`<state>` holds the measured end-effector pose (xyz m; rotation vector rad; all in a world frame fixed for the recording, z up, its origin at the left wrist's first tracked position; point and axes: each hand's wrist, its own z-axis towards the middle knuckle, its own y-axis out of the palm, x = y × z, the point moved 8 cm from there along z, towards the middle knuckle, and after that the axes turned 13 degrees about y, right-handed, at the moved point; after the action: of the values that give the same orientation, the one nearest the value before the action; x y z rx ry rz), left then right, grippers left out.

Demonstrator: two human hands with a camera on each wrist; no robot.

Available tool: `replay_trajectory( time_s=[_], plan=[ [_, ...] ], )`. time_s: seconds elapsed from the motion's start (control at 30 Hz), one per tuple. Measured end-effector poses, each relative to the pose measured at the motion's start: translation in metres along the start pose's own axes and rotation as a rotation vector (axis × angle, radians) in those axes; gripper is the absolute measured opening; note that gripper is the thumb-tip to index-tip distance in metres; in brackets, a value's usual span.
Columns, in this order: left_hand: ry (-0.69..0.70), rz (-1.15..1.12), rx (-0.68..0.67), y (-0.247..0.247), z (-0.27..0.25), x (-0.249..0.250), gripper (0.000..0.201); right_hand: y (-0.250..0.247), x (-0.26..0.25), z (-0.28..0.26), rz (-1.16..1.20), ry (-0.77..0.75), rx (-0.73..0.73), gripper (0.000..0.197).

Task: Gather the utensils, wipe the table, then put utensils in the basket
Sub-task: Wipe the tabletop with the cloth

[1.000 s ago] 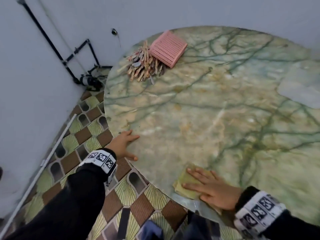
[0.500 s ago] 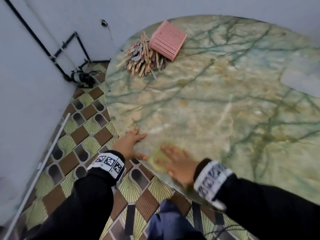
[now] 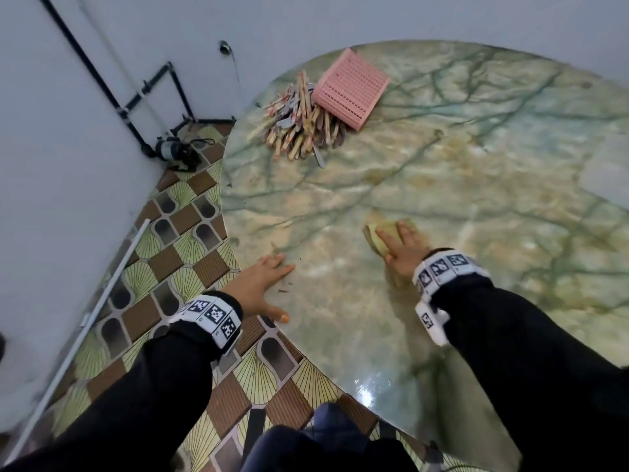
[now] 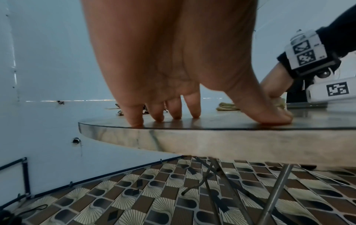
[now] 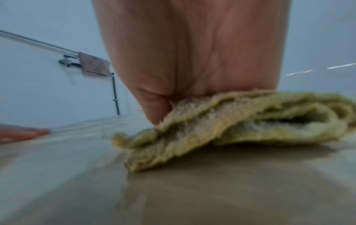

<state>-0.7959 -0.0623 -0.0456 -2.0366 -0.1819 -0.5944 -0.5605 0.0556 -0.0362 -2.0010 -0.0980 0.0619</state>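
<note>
A: Two hands on the round green-veined marble table; left hand spread flat at the near edge, holding nothing.

B: Right hand flat, pressing the folded yellow-green cloth. Pile of wooden utensils and tipped pink plastic basket?

A: Far-left rim, touching (nearer the left hand).

Right hand fills the top, palm pressed down on a folded yellow-green cloth lying flat on the bench. Far left, another hand's fingertips touch the bench. Everything's blurred.
</note>
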Motion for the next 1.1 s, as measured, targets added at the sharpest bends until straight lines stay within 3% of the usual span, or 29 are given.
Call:
replay_trajectory(
  time_s=[0.07,0.17,0.3,0.37,0.47,0.5,0.57,0.63,0.7,0.8,0.87,0.93,1.0,1.1],
  plan=[
    [-0.008,0.023,-0.015,-0.009,0.006,-0.007,0.102,0.008,-0.053,-0.014,-0.032,-0.144,-0.003,0.068],
    [0.006,0.109,-0.015,-0.031,0.019,-0.023,0.099,0.045,-0.104,-0.061,-0.158,-0.395,-0.134,0.053],
    [0.053,0.098,-0.051,-0.062,0.040,-0.045,0.100,0.063,-0.090,-0.110,-0.162,-0.589,-0.298,0.060],
    [0.080,0.157,-0.077,-0.077,0.048,-0.055,0.098,0.058,-0.057,-0.096,-0.093,-0.522,-0.359,0.060],
    [0.118,0.196,-0.118,-0.092,0.058,-0.073,0.098,0.026,-0.023,-0.042,0.110,-0.326,-0.261,0.098],
    [0.128,0.201,-0.135,-0.096,0.060,-0.078,0.098,0.017,-0.017,-0.021,0.171,-0.231,-0.205,0.097],
    [0.168,0.237,-0.162,-0.105,0.067,-0.088,0.097,0.001,-0.020,0.016,0.233,-0.066,-0.088,0.077],
    [0.219,0.279,-0.176,-0.113,0.073,-0.091,0.098,-0.009,-0.049,0.040,0.232,0.042,-0.032,0.067],
    [0.271,0.296,-0.178,-0.118,0.079,-0.092,0.099,-0.010,-0.093,0.047,0.200,0.051,-0.079,0.065],
    [0.328,0.330,-0.202,-0.120,0.092,-0.095,0.104,0.001,-0.160,0.019,0.121,-0.103,-0.189,0.065],
    [0.354,0.360,-0.212,-0.121,0.100,-0.097,0.107,0.017,-0.174,-0.009,0.109,-0.212,-0.224,0.064],
    [0.369,0.350,-0.225,-0.120,0.105,-0.099,0.108,0.033,-0.160,-0.033,0.166,-0.290,-0.236,0.062],
    [0.385,0.324,-0.234,-0.119,0.108,-0.102,0.109,0.035,-0.123,-0.039,0.254,-0.285,-0.213,0.074],
    [0.399,0.293,-0.246,-0.118,0.109,-0.105,0.109,0.019,-0.047,-0.008,0.342,-0.017,-0.059,0.088]
  ],
)
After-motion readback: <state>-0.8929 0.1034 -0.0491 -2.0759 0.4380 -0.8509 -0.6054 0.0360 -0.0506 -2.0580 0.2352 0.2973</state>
